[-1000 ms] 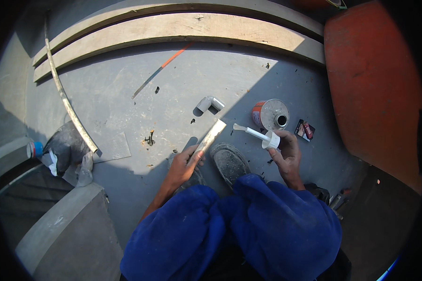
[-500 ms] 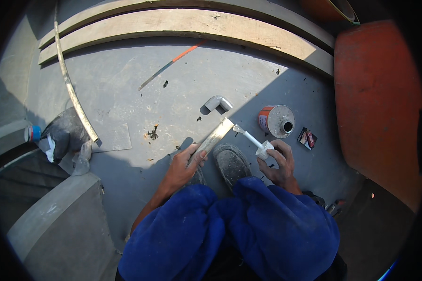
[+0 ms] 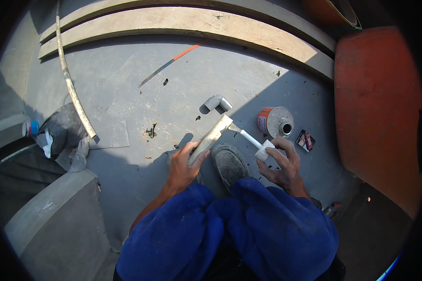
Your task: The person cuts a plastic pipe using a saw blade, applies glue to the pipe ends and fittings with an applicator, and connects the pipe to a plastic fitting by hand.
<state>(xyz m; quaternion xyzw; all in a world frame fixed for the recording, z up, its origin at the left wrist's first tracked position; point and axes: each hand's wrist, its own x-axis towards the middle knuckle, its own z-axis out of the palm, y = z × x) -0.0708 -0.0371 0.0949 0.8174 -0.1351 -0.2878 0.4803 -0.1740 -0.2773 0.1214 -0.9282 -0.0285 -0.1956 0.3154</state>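
My left hand is closed around a short, dirty cream-white pipe, whose far end points up and to the right. Between the fingertips of my right hand is the white cap of a glue brush. The brush's flat tip touches the side of the pipe close to its far end. An orange-labelled metal can with an open round mouth stands just beyond my right hand. A grey elbow fitting lies on the floor past the pipe's end.
Two long wooden beams cross the far side. A large red drum stands at the right. A long thin pipe and a dark bag lie at the left. A hacksaw blade and a small pack rest on the floor.
The brush tip has moved along the pipe's end, from its rim onto its side. The pipe has tilted slightly more upright in my left hand, and my right hand has shifted a little.
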